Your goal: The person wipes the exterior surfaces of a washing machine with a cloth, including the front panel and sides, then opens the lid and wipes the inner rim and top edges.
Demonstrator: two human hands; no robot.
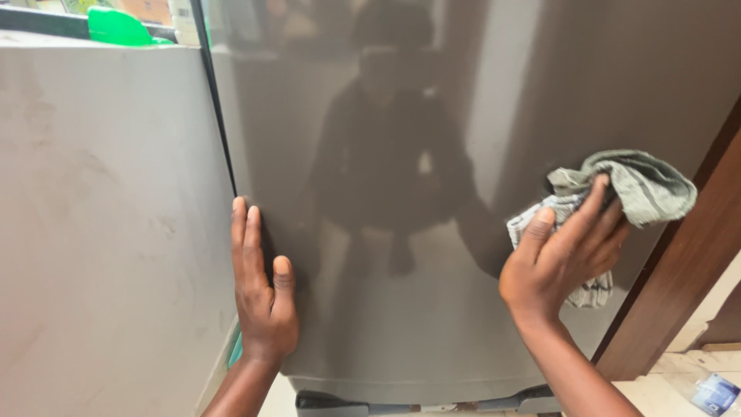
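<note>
A tall glossy grey fridge door (432, 139) fills the middle of the head view and mirrors a dark figure. My left hand (261, 286) lies flat against the door's left edge, fingers together and pointing up, holding nothing. My right hand (563, 259) presses a crumpled grey-green and checked cloth (629, 189) against the right part of the door. The cloth bunches above my fingers and a strip hangs below my palm.
A dull grey side panel (100, 232) stands to the left of the door. A brown wooden frame (679, 270) leans along the right. A green object (116, 27) sits on top at the upper left. Pale floor with a small packet (714, 394) shows at the lower right.
</note>
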